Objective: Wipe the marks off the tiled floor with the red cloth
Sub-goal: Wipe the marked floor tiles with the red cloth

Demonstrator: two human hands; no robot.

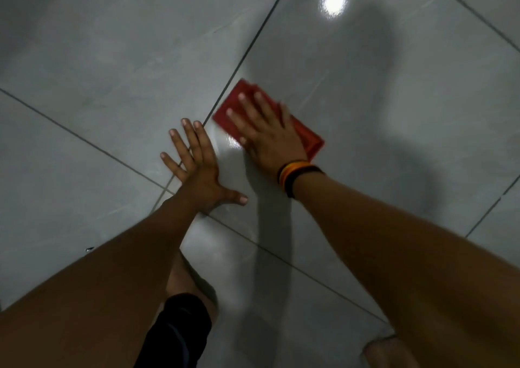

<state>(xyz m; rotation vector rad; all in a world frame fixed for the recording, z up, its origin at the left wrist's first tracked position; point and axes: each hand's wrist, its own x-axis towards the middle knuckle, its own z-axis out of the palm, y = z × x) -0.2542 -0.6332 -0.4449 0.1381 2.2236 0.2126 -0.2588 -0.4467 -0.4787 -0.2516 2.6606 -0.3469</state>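
Here, two bare hands are flat on a glossy grey tiled floor (112, 72), the right one on the red cloth (308, 139).

Starting at the left, I see large smooth square tiles split by thin dark grout lines (84, 141), with a small dark speck (89, 249) near the left forearm. The left hand (197, 167) lies released, palm down, fingers spread, right over a grout crossing and holding nothing. Just right of it, the right hand (266, 135) presses open-palmed on the folded, roughly rectangular cloth, fingers splayed rather than clenched; the cloth sits just right of a diagonal grout line, its edges blurred. Striped bands (295, 174) circle that wrist. Far right, a bright round light reflection (334, 1) shines on the polished tile beside a soft shadow.
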